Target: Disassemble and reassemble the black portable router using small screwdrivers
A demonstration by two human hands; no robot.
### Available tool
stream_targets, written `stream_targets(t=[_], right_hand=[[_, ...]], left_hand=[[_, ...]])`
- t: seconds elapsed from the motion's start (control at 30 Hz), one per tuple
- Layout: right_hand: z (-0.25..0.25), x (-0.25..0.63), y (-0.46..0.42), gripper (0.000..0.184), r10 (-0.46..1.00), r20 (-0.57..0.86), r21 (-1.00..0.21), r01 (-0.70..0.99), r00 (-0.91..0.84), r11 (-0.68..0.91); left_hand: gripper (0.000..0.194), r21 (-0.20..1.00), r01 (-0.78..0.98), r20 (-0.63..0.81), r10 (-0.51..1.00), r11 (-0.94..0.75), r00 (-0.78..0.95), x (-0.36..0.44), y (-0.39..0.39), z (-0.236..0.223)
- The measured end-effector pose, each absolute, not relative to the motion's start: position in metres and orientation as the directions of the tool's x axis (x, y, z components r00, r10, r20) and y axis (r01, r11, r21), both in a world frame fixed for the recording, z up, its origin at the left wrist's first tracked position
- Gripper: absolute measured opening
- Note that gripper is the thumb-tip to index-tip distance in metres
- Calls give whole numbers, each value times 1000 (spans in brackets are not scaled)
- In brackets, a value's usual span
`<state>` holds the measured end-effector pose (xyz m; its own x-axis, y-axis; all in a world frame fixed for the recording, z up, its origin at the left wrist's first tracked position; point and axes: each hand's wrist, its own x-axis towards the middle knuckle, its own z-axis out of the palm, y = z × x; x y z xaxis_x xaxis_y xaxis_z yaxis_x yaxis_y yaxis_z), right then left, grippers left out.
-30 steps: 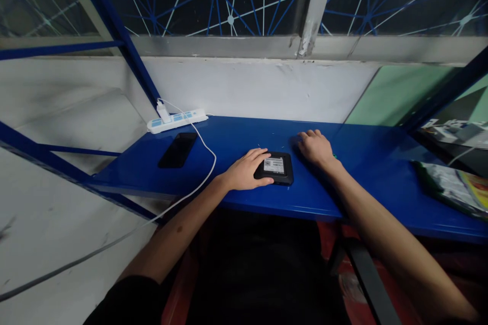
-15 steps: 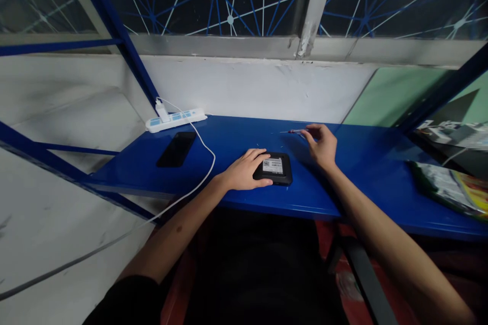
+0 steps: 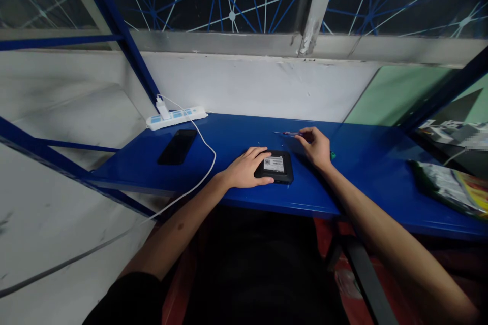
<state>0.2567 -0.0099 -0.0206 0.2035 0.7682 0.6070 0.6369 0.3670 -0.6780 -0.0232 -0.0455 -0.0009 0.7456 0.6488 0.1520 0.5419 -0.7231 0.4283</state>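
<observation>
A small black device (image 3: 275,167) with a white label on top lies near the front edge of the blue shelf (image 3: 236,137). My left hand (image 3: 246,168) wraps around its left side, thumb along the front and fingers on the top edge. My right hand (image 3: 315,145) hovers just behind and to the right of the device, pinching a thin screwdriver (image 3: 286,133) with a red handle, whose tip points left. A small green thing (image 3: 332,155) lies on the shelf by my right wrist.
A black phone (image 3: 177,147) lies at the shelf's left, with a white power strip (image 3: 176,118) behind it and a white cable (image 3: 202,162) running off the front edge. A printed bag (image 3: 450,188) lies at the right. A white wall stands behind.
My right hand, flat on the shelf a second ago, has picked up the screwdriver and now holds it closer to the device. My left hand has stayed on the device.
</observation>
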Motion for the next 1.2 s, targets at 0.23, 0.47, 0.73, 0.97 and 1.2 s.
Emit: stream_targets(t=[0.23,0.47,0.73,0.97,1.2], right_hand=[[-21,256,-10,30,768,594,-713,599,240,364],[-21,263,-5,36,748,540,-818,448,386,359],[-26,281,9,36,745,419,-901,133,520,414],[-20,284,8,38,795,327,-916,-34,511,399],[-11,279,0,34,851,286,-923,-113,440,368]], left_hand=[[83,434,535,149,643,-725,751,-23,-46,0],[83,434,538,144,645,-722,750,-23,-45,-1],[82,409,545,147,643,-732,752,-23,-44,-2],[83,414,550,137,647,-725,750,-23,-45,0],[83,403,545,153,641,-735,752,-24,-44,-2]])
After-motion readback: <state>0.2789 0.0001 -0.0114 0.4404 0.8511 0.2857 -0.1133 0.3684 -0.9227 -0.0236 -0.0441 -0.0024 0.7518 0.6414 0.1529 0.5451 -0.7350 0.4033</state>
